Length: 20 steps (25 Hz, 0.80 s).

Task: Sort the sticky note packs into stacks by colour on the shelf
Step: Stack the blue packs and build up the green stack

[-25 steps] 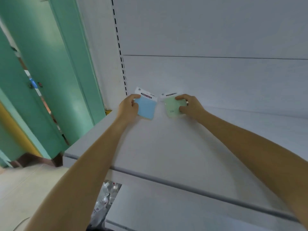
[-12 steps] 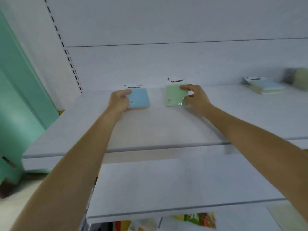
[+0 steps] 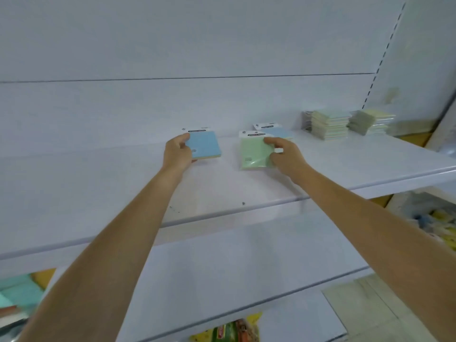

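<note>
Colours kept apart, it seems: the left hand (image 3: 176,151) has its grip pinched on the blue pack (image 3: 204,145), left of the green pack (image 3: 254,154), both down at the shelf (image 3: 98,183). Right hand (image 3: 287,157) pinches that green pack's edge; mixed stacks (image 3: 329,124) wait well right of it.

We can't read hdr print on green pack (image 3: 254,154); right hand (image 3: 287,159) covers its right edge. Rear blue pack (image 3: 280,132), behind grip, partly hidden.
</note>
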### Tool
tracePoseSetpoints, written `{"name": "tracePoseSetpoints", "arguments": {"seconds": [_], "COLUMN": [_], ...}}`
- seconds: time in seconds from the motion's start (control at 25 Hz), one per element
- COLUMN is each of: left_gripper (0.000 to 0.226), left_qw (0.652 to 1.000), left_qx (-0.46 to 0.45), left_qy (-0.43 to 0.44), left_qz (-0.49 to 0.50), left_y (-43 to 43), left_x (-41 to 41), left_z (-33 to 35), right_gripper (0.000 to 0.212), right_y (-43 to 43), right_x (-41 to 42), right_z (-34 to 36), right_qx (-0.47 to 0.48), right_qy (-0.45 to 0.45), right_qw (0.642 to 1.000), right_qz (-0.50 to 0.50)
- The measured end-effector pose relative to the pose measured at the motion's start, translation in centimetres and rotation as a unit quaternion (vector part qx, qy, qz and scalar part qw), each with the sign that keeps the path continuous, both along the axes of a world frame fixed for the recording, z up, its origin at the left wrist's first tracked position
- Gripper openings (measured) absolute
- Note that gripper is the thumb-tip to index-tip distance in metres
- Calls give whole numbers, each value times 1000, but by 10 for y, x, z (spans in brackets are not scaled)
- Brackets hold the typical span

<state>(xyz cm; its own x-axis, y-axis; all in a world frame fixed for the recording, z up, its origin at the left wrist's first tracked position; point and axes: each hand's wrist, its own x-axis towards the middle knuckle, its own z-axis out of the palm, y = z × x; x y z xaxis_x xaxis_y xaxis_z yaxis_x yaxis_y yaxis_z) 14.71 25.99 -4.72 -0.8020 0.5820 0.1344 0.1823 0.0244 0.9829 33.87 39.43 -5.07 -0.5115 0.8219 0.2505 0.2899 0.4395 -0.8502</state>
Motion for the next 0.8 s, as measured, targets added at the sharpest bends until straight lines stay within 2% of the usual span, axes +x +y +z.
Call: {"name": "tracePoseSetpoints", "arguments": {"seconds": [0.16,0.36,0.6,0.8], "left_gripper": [46,48,55,41], "left_qw": [1000,999,994,980], "left_qx": [12,-26,-57,-144], "left_qy": [1,16,92,135], "left_qz": [0,-19,-4,8], "left_y": [71,132,220,230], "left_x": [56,94,51,89], "left_z": [5,4,-17,9], "right_gripper": [52,51,50,50], "right_y": [62,113,165,208], "right_x": [69,115,108,88], "right_z": [4,-1,2,30], "right_qx": [-16,-41,-33,18], "right_qy": [15,31,51,68], "right_qw": [999,997,997,997], "right_qz": [-33,-53,-47,-24]}}
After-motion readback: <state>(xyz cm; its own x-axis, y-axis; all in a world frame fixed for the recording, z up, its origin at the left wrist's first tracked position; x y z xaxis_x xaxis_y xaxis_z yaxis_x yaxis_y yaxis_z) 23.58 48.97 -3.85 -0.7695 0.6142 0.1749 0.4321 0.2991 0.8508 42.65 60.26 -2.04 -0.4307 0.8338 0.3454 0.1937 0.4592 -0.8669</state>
